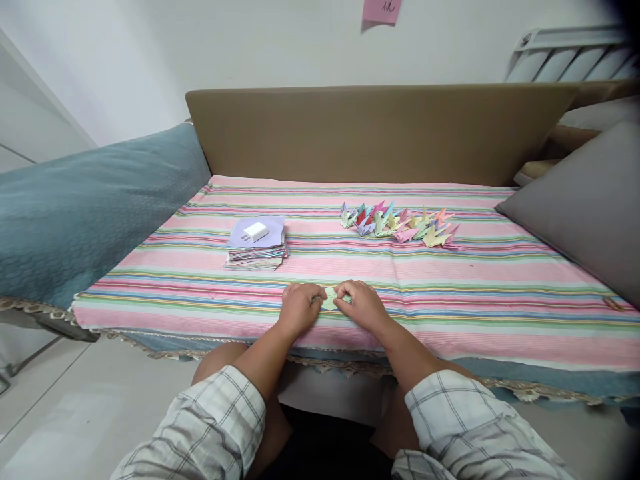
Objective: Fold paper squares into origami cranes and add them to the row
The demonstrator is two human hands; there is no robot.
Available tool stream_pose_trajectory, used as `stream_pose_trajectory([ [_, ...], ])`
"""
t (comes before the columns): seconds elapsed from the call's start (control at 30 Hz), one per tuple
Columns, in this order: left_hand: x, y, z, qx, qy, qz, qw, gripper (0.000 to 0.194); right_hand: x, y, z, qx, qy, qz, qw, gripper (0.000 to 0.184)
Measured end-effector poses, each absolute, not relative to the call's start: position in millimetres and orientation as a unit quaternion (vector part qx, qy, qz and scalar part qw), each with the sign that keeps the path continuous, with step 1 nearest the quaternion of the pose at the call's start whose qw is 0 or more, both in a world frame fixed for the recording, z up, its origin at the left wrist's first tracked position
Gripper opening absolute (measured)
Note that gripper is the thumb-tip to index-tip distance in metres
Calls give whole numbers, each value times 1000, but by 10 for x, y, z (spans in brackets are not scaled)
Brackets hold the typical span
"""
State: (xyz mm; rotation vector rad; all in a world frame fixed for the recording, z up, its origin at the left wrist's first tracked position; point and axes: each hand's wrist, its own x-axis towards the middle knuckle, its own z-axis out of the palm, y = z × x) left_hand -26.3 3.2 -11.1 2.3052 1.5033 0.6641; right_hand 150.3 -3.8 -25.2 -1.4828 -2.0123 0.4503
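Honestly, looks like a mid-fold moment to me: the left hand [301,308] pinches one end of a small green paper [330,299] and the right hand [361,304] pinches the other, so the paper sits right between the fingers, above the striped cloth [175,293]. I'd guess the next move calls for keeping the edges lined up and pressing a sharp crease. Paper cranes [400,225] sit beyond the fingers to the right; a paper stack [256,257] with a white charger [257,231] on top is beyond them to the left. Writing-wise, the pink note [381,11] far past the fingers has dark handwriting, but I can't read it. No brand legible on the charger either.
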Motion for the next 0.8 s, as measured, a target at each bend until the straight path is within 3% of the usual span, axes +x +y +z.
stream_pose_trajectory([
  [0.13, -271, 27, -162, 823, 501, 233, 129, 25, 1528, -38, -234, -549, -757, 184, 303, 2],
  [0.33, -260, -8, -168, 839, 498, 206, 78, 32, 1674, -39, -229, -501, -768, 240, 317, 30],
  [0.5, -257, -8, -165, 843, 495, 201, 67, 34, 1776, -41, -308, -426, -842, 153, 295, 39],
  [0.8, -269, 3, -209, 844, 490, 209, 59, 31, 1740, -42, -336, -420, -857, 74, 288, 29],
])
